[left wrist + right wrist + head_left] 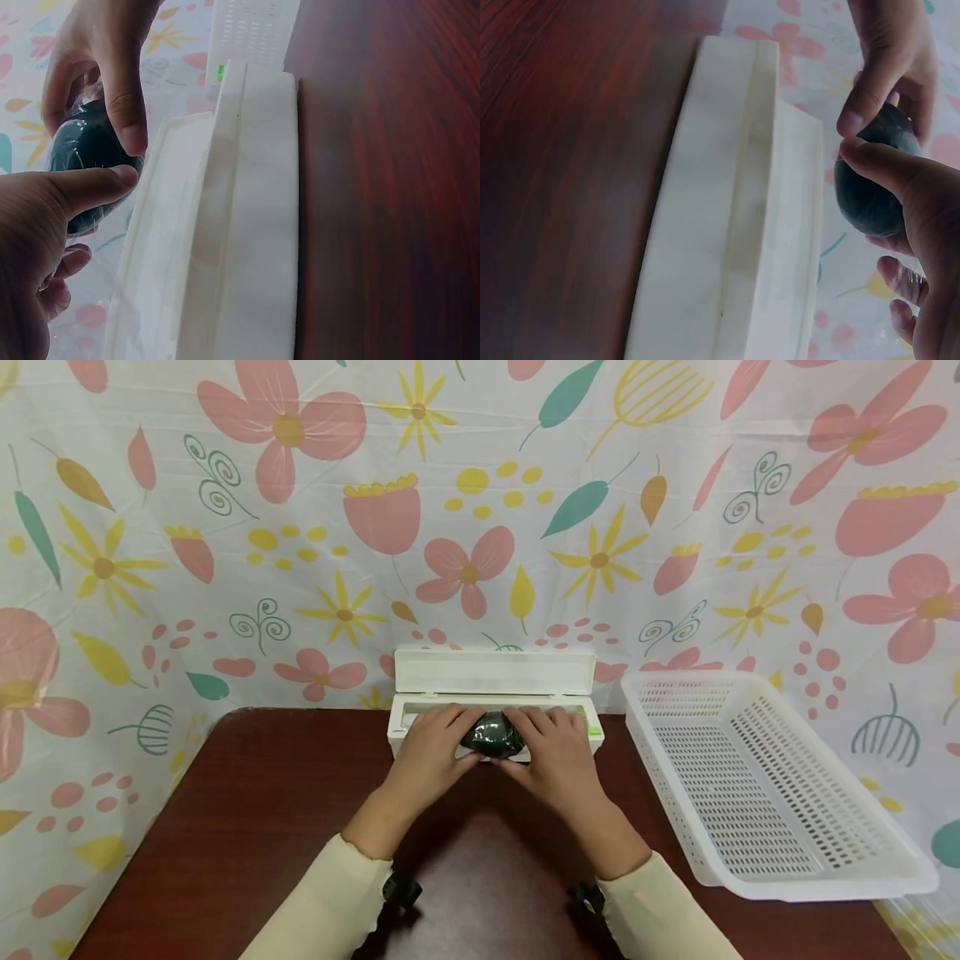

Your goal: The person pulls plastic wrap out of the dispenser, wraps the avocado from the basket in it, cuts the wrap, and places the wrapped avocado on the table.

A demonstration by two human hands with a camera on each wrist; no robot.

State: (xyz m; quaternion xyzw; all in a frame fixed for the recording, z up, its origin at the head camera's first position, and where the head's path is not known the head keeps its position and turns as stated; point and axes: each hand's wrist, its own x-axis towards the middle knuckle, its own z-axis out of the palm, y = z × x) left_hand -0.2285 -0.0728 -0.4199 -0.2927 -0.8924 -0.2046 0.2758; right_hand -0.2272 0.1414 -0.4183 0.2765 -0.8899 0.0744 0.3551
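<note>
Seen from above: dark green rounded object (492, 735), egg-like and glossy, at centre frame, cupped between left hand (431, 752) and right hand (551, 760) over the front edge of a white cling-film dispenser box (495, 693) with lid raised. Both grips closed on the object, thumbs and fingers curled round its sides; thin clear film seemingly clinging to its surface in the left wrist view (90, 150), though hard to confirm. Likely smooth, firm and slippery under film, modest in weight; best held round the widest middle, from both sides. Dark red desk (262, 810) beneath. White perforated basket (765, 793) at right of frame, well apart. Floral cloth (225, 527) behind.
</note>
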